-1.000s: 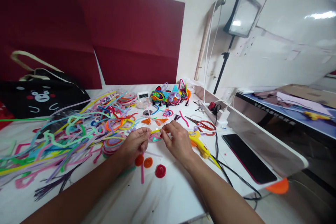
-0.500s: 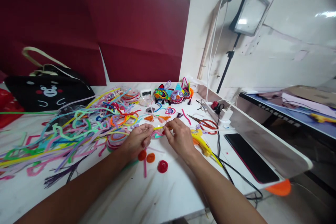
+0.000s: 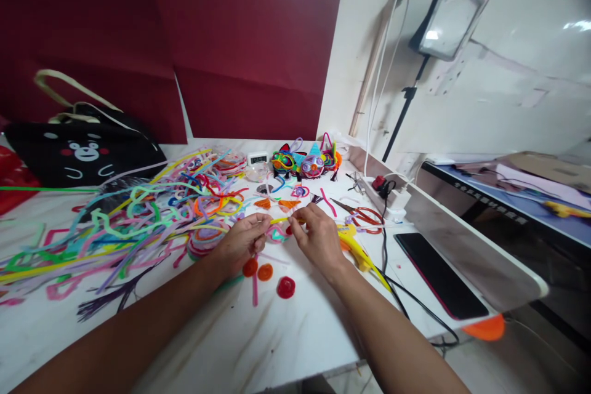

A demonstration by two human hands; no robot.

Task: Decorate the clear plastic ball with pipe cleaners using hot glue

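Note:
A short yellow pipe cleaner (image 3: 279,220) is stretched between my two hands above the white table. My left hand (image 3: 245,241) pinches its left end, and my right hand (image 3: 317,240) pinches the other end with thumb and fingers. Below them lie two orange coiled discs (image 3: 265,272), a red coiled disc (image 3: 286,287) and a pink pipe cleaner strip (image 3: 255,289). Just beyond my fingers are orange wing-like pieces (image 3: 289,205). A yellow glue gun (image 3: 362,253) rests right of my right hand, partly behind it.
Tangled pipe cleaners (image 3: 138,215) cover the table's left. Orange-handled scissors (image 3: 367,217), a power strip (image 3: 394,200) and a black phone (image 3: 441,274) lie to the right. Finished colourful figures (image 3: 311,164) stand at the back beside a small digital clock (image 3: 257,159). A cable (image 3: 420,308) trails off the right edge.
The view has shifted slightly. Both hands stay almost in place, still holding the yellow pipe cleaner between them.

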